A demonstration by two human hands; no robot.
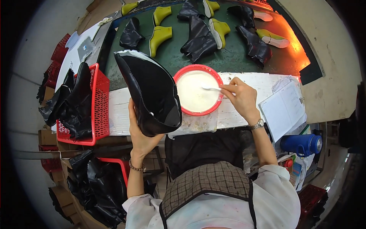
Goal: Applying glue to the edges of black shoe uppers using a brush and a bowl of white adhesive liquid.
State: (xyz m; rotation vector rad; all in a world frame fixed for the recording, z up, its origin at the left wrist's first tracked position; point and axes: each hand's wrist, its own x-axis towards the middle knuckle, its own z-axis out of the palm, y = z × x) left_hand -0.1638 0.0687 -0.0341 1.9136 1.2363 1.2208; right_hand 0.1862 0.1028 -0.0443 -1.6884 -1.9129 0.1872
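Left hand grips black boot upper from below, fingers closed; right hand pinches brush, tip in red bowl of white glue

A clear plastic packet lies on the white sheet at upper left, beside the green belt. At lower right, below the blue flask, sits a small colourful package, red and blue, partly hidden. Brown cardboard boxes stand at the left edge, behind the red basket.
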